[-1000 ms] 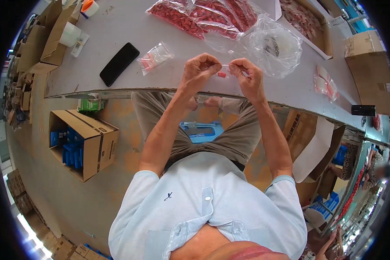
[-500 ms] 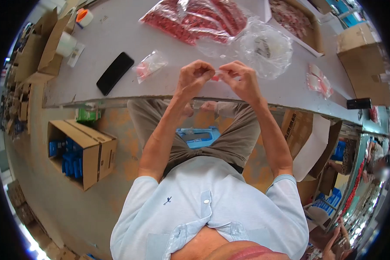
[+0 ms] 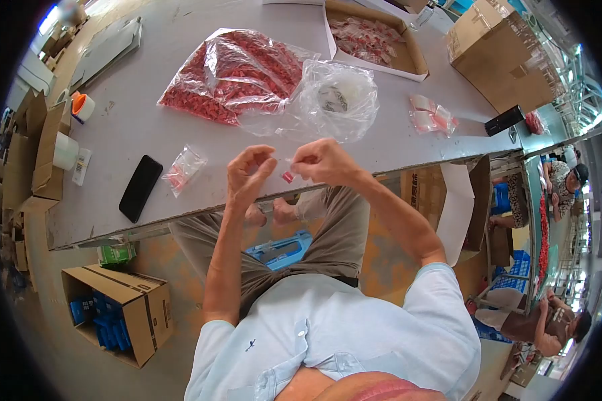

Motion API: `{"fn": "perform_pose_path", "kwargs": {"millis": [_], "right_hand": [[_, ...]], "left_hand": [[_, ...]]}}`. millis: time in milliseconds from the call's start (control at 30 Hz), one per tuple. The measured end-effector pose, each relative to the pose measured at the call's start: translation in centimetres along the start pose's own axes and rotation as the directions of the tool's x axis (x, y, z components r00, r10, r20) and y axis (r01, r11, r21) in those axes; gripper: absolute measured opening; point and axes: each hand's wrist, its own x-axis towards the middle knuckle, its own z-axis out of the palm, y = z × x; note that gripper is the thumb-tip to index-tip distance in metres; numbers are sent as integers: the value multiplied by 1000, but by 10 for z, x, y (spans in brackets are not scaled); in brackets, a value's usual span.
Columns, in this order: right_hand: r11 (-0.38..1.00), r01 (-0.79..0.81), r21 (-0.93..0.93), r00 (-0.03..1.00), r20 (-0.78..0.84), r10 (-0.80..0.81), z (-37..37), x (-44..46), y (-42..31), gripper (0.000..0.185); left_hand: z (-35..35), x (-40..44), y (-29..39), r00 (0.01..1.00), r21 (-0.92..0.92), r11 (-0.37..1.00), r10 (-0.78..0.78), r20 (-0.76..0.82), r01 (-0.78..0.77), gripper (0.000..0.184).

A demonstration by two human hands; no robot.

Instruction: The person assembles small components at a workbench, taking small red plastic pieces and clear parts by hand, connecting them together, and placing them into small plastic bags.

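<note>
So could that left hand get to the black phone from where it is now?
Probably yes. The black phone lies uncovered near the edge of the table, out to the left of the left hand. A small clear bag lies between, but looks low enough to reach over.

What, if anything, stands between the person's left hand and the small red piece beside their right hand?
Nothing visible does: only a short gap over the grey tabletop separates the left hand from the small red piece. The right hand is on its other side.
</note>
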Motion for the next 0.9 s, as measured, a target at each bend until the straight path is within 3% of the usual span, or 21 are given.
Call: {"fn": "perform_pose_path", "kwargs": {"millis": [67,133,200,267,300,367,500,600,700,767,833,900], "right_hand": [[906,-216,365,972,-8,235,-21,-6,11,15],[886,-174,429,975,-49,215,-59,-3,28,13],[898,-21,440,950,-271,155,-108,11,54,12],[873,48,485,805,-537,254,-163,34,69,17],[873,46,486,805,-535,256,-177,36,72,17],[759,29,651,674,-573,466,-191,40,71,13],[886,-159,436,860,-379,341,-111,34,52,20],[899,-147,412,953,-184,240,-28,39,33,20],[935,-52,351,991,-97,92,24,59,20,17],[951,-62,301,997,-27,73,48,68,0,15],[961,-27,274,1000,0,28,67,85,-9,16],[972,49,228,999,-18,-46,83,107,-20,17]], "left_hand": [[0,1,7,988,-195,980,-74,-132,47,12],[-1,2,5,992,-191,980,-77,-102,56,12],[-2,2,0,994,-183,980,-85,-73,71,12],[-3,3,-6,993,-160,985,-81,-87,66,12],[-2,2,-7,993,-161,985,-83,-87,68,12],[-2,3,-6,994,-177,984,-56,-97,38,10],[1,2,-11,987,-61,998,11,-158,-21,6],[3,-7,9,954,214,959,230,-194,-188,6],[-14,-35,24,931,305,919,313,-185,-248,9],[-27,-53,32,815,616,688,566,-124,-384,16],[-54,-70,38,816,662,673,556,-160,-329,18],[-87,-74,33,740,798,570,619,-261,-195,15]]}}
